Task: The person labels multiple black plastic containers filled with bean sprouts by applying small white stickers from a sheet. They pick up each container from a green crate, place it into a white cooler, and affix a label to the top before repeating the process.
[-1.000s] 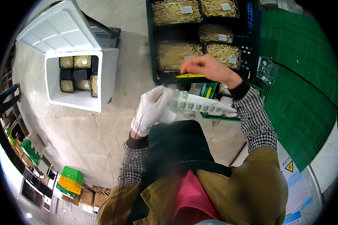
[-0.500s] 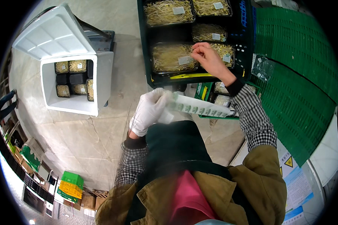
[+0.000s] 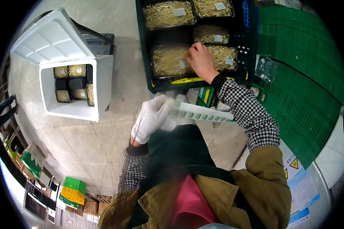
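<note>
My gloved left hand (image 3: pixel 149 118) pinches a long white strip of green-printed stickers (image 3: pixel 198 114) below the dark crate. My bare right hand (image 3: pixel 202 63) reaches into that crate (image 3: pixel 147 61), fingers curled against the lower packs of bean sprouts; what its fingertips hold, if anything, is hidden. The black trays with clear covers include a lower-left pack (image 3: pixel 166 63) and a lower-right pack (image 3: pixel 227 53), both bearing white labels. A yellow strip (image 3: pixel 183 81) crosses the crate's near edge.
An open white foam box (image 3: pixel 46 91) with several packs stands on the tiled floor at left. A green crate (image 3: pixel 202 97) sits under the dark crate. Green slatted panels (image 3: pixel 302 57) line the right side. Stacked green and yellow crates (image 3: pixel 72 191) are at lower left.
My right hand has risen from the crate's front edge onto the lower packs, then shifted slightly left. My left hand still holds the sticker strip. The view has shifted slightly.
</note>
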### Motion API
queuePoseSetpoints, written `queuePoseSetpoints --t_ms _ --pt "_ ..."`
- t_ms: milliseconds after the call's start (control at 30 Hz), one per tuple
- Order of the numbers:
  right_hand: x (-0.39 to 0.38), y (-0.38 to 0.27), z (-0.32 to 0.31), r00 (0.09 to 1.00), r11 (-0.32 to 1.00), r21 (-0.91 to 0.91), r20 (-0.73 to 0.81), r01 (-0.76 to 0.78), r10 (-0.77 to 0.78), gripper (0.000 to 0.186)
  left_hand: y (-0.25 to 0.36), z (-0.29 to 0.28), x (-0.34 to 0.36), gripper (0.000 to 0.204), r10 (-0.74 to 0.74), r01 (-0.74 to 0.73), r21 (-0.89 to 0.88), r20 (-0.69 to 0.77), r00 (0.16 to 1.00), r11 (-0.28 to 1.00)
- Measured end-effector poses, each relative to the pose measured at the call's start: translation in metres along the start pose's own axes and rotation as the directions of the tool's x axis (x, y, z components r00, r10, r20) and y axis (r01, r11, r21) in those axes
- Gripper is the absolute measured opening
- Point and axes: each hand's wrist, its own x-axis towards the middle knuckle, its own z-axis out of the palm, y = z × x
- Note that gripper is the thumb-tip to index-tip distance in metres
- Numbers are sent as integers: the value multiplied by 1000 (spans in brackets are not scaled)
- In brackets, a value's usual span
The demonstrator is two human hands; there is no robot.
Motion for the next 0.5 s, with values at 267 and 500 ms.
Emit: queuePoseSetpoints --t_ms 267,500 --pt "14 36 -21 997 971 238 76 4 -23 22 11 -12 2 24 4 -4 10 92 996 1000" --pt "52 163 -57 973 950 -221 18 -219 228 11 30 -8 3 23 -35 60 -156 154 987 986"
